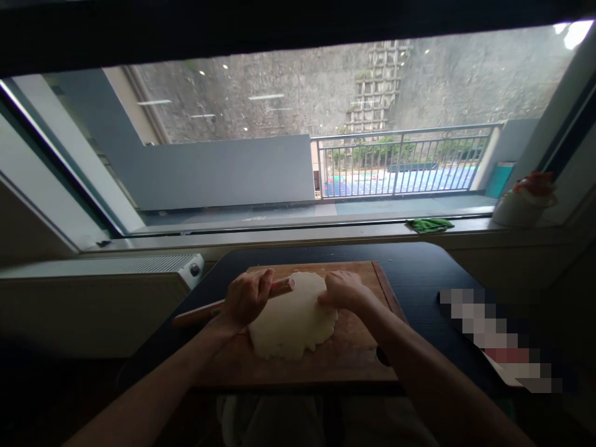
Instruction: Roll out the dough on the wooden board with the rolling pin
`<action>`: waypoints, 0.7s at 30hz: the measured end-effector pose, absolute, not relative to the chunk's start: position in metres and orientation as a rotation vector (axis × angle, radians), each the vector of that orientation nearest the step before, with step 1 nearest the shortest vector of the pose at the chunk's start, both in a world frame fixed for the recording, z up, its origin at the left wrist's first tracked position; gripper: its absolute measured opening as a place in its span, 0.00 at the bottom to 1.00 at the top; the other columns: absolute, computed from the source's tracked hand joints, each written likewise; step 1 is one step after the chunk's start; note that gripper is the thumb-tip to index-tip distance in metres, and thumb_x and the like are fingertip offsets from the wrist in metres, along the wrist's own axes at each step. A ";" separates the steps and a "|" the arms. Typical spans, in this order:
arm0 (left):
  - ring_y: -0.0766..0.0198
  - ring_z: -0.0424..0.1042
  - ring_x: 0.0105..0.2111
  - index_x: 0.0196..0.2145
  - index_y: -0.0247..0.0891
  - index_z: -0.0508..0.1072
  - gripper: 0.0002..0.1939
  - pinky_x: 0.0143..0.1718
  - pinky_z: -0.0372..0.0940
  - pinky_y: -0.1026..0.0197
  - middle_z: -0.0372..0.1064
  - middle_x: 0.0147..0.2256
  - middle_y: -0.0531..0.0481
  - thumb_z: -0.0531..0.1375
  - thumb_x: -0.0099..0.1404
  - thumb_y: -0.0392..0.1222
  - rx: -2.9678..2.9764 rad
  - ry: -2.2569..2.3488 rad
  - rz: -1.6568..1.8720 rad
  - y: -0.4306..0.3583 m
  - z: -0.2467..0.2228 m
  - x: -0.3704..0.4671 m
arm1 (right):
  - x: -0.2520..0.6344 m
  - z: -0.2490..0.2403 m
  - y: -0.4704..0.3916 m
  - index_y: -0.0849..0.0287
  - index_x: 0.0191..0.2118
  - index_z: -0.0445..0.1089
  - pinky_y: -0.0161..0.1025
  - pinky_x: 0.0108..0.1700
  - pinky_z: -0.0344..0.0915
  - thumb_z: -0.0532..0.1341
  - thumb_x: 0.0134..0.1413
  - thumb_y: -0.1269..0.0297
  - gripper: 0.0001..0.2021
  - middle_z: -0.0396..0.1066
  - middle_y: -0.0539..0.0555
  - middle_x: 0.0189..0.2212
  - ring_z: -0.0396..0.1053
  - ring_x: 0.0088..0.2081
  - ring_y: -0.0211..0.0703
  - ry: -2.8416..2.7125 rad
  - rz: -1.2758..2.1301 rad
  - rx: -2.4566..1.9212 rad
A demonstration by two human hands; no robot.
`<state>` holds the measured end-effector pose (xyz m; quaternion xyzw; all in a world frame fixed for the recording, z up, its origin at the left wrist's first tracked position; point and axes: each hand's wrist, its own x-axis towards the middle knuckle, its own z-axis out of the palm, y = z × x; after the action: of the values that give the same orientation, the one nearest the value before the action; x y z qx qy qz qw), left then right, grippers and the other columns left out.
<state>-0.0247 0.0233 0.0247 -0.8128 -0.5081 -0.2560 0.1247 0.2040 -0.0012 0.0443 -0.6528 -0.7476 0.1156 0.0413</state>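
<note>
A flat, rolled-out sheet of dough with an uneven edge lies on a wooden cutting board. My left hand is wrapped round a wooden rolling pin, which slants across the board's left side with one end over the dough. At the dough's upper right edge, my right hand has its fingers curled and pressed together on the rim of the sheet. The fingertips are partly hidden, but they appear to pinch the dough.
The board rests on a dark table below a wide window. A pixelated object lies at the table's right. On the sill are a green cloth and a pale pot. A white radiator stands to the left.
</note>
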 end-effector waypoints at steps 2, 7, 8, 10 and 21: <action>0.62 0.69 0.27 0.27 0.38 0.68 0.21 0.30 0.56 0.62 0.71 0.26 0.48 0.41 0.70 0.46 -2.375 -1.497 -0.766 0.024 0.030 -0.026 | 0.201 0.042 -0.001 0.59 0.37 0.72 0.41 0.39 0.63 0.63 0.43 0.57 0.15 0.72 0.59 0.40 0.69 0.42 0.48 -2.299 0.354 -1.977; 0.62 0.69 0.27 0.26 0.38 0.67 0.22 0.29 0.54 0.62 0.70 0.24 0.49 0.41 0.69 0.46 -2.347 -1.520 -0.768 0.022 0.034 -0.031 | 0.205 0.034 0.012 0.60 0.34 0.71 0.37 0.35 0.64 0.60 0.49 0.61 0.09 0.72 0.53 0.33 0.70 0.35 0.42 -2.341 0.468 -1.860; 0.61 0.69 0.27 0.26 0.38 0.68 0.21 0.29 0.54 0.62 0.70 0.24 0.49 0.41 0.69 0.46 -2.351 -1.518 -0.760 0.021 0.035 -0.032 | 0.206 0.033 0.019 0.61 0.35 0.70 0.37 0.34 0.65 0.59 0.52 0.60 0.10 0.72 0.52 0.32 0.70 0.33 0.40 -2.346 0.513 -1.829; 0.62 0.69 0.27 0.27 0.38 0.68 0.21 0.29 0.54 0.62 0.70 0.24 0.49 0.41 0.69 0.46 -2.375 -1.496 -0.744 0.017 0.039 -0.033 | 0.206 0.032 0.036 0.61 0.41 0.68 0.38 0.35 0.67 0.57 0.56 0.58 0.12 0.70 0.51 0.35 0.69 0.34 0.37 -2.326 0.564 -1.775; 0.59 0.69 0.34 0.32 0.36 0.71 0.19 0.40 0.59 0.57 0.72 0.32 0.45 0.43 0.68 0.44 -2.656 -1.144 -0.407 0.048 0.039 0.072 | 0.260 -0.001 0.001 0.60 0.56 0.59 0.41 0.52 0.56 0.50 0.55 0.73 0.22 0.65 0.58 0.48 0.61 0.50 0.43 -1.875 0.147 -1.737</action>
<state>0.0721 0.0481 0.0388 -0.9039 -0.3893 -0.1385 0.1102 0.2600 0.0012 -0.0013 -0.6500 -0.7016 0.0549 0.2869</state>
